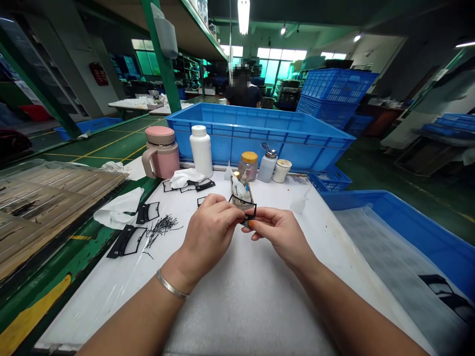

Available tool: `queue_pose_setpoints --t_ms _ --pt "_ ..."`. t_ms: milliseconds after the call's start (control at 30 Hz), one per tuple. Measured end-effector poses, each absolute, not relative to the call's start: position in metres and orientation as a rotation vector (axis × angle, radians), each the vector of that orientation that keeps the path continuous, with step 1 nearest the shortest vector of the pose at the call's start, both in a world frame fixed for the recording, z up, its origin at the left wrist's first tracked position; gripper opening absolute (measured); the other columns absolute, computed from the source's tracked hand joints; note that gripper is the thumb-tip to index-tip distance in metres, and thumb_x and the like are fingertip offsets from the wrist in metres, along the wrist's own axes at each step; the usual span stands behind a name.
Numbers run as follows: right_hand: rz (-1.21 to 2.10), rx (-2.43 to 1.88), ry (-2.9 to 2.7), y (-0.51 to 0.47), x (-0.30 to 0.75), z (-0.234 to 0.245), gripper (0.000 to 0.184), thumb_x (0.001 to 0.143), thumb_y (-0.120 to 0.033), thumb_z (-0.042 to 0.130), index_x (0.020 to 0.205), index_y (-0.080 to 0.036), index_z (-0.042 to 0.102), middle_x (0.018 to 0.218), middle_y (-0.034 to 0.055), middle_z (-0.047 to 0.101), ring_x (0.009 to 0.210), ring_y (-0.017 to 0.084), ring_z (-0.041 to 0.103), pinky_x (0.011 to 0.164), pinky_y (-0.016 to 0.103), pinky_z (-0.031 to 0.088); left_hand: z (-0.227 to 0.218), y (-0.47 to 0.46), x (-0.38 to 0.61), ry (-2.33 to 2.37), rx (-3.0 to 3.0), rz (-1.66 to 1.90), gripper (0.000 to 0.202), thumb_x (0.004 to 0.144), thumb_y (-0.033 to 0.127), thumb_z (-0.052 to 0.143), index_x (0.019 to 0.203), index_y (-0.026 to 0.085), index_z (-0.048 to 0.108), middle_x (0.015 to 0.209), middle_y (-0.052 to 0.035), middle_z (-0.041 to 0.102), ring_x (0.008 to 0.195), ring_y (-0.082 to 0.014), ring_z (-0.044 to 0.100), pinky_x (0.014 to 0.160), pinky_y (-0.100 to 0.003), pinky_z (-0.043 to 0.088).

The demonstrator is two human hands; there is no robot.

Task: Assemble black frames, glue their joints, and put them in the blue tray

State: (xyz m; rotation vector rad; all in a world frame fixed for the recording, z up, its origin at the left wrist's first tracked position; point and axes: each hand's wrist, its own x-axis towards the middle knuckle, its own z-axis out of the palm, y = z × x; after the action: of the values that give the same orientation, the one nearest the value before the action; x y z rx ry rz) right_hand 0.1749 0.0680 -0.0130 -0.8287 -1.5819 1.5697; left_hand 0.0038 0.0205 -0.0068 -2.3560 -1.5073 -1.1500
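Both hands meet over the middle of the white table. My left hand (213, 230) is closed, its thumb and fingers pinching one side of a small black plastic frame (249, 210). From the other side, my right hand (278, 230) grips the same frame between thumb and fingers; the thumb has an orange nail. The frame's lower part is partly hidden by the fingers. To the left lie a pile of thin black strips (163, 226) and more black frames (128, 241). Just behind the hands stands a small box (243, 193) with little bottles in it.
A pink mug (162, 153), a white bottle (201, 153), a yellow-lidded jar (249, 165) and a pump bottle (267, 165) line the table's back. Behind them stands a large blue crate (260, 131). Another blue bin (404, 222) is at right. A person (243, 89) sits farther back.
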Motion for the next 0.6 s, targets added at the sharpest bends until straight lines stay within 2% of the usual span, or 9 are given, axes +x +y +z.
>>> queue_pose_setpoints --t_ms 600 --pt "1.403 -0.874 -1.679 0.0630 0.1724 -0.0120 0.024 0.080 -0.020 0.064 0.102 -0.014 0.071 0.087 0.0073 0.073 0.079 0.019 0.070 0.059 0.024 0.056 -0.0070 0.0192 0.0073 -1.594 -2.316 -1.099 0.012 0.090 0.017 0.055 0.085 0.018 0.066 0.080 -0.0006 0.067 0.083 -0.0187 0.046 0.074 -0.033 0.043"
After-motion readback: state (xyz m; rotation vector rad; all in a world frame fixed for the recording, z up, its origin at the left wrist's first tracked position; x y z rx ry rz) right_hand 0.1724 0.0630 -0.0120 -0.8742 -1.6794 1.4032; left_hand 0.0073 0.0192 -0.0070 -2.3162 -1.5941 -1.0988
